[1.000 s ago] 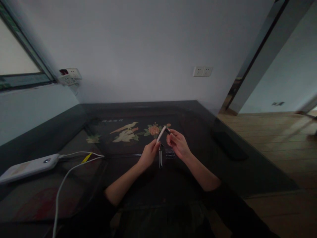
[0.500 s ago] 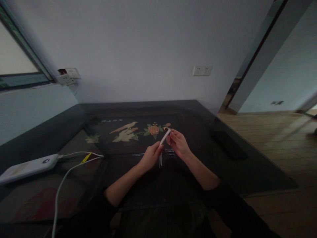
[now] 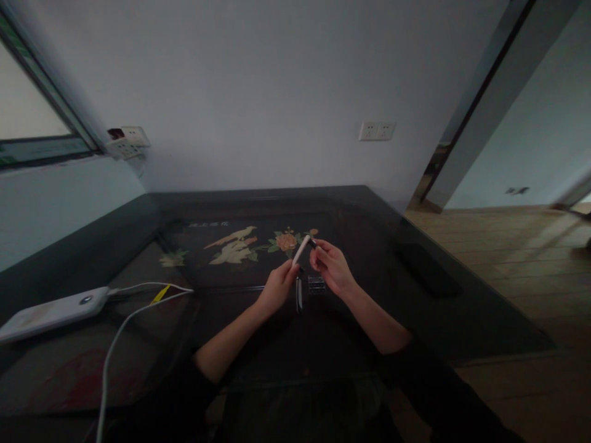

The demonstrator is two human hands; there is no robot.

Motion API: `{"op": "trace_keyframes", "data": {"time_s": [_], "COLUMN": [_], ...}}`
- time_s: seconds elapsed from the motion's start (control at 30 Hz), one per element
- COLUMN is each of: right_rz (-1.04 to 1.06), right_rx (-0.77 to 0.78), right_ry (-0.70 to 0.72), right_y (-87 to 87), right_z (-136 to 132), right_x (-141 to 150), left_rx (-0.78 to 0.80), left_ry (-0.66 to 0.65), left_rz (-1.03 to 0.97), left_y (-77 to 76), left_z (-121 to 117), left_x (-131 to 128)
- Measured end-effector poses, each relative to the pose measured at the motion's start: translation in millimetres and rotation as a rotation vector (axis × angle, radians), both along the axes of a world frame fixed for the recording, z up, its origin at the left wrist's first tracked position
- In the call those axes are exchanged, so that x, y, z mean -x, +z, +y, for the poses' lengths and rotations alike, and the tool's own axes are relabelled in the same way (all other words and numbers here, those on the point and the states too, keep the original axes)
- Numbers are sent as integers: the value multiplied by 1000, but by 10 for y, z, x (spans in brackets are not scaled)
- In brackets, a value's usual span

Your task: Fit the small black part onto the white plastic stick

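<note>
A slim white stick-like object (image 3: 301, 250) slants up from my left hand (image 3: 278, 284), whose fingers are closed round its lower end. My right hand (image 3: 333, 266) pinches a small dark piece (image 3: 313, 243) close against the stick's upper end. I cannot tell whether the two parts are joined. Just below my hands, a small clear, ridged item (image 3: 316, 285) lies on the dark table (image 3: 369, 314). Beside it is a thin, pale-edged strip (image 3: 300, 296), partly behind my left hand.
A white power bank (image 3: 55, 314) lies at the left, with a white cable (image 3: 115, 344) bearing a yellow tag (image 3: 160, 294). A flat dark slab (image 3: 427, 271) rests at the right. Wall sockets (image 3: 377, 131) are beyond the table, which carries a bird-and-flower picture (image 3: 235, 246).
The white stick's upper end has shifted a little left and its angle has changed. The dark piece now shows on the right of that end, at my right fingertips.
</note>
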State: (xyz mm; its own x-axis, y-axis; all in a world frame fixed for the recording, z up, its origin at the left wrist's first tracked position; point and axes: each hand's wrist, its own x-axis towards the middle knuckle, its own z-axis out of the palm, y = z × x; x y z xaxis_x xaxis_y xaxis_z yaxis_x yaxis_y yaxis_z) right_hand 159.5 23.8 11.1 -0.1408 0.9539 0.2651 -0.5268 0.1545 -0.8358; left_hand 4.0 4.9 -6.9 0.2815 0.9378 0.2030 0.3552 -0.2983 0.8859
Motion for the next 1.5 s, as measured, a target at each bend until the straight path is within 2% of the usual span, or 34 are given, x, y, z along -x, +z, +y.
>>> {"op": "trace_keyframes", "data": {"time_s": [0.3, 0.6, 0.8, 1.2, 1.5], "right_rz": [12, 0, -17, 4, 7], "right_rx": [39, 2, 19, 35, -22], "right_ry": [-10, 9, -9, -22, 4], "right_y": [4, 10, 6, 12, -29], "right_z": [7, -7, -6, 3, 15], "right_x": [-12, 0, 6, -11, -18], "left_rx": [-44, 3, 26, -23, -26], "left_ry": [-99, -25, 10, -113, -15], "left_rz": [62, -41, -24, 22, 20], "left_y": [93, 2, -16, 48, 29], "left_z": [-114, 14, 40, -87, 5], "left_x": [-36, 3, 13, -27, 9]}}
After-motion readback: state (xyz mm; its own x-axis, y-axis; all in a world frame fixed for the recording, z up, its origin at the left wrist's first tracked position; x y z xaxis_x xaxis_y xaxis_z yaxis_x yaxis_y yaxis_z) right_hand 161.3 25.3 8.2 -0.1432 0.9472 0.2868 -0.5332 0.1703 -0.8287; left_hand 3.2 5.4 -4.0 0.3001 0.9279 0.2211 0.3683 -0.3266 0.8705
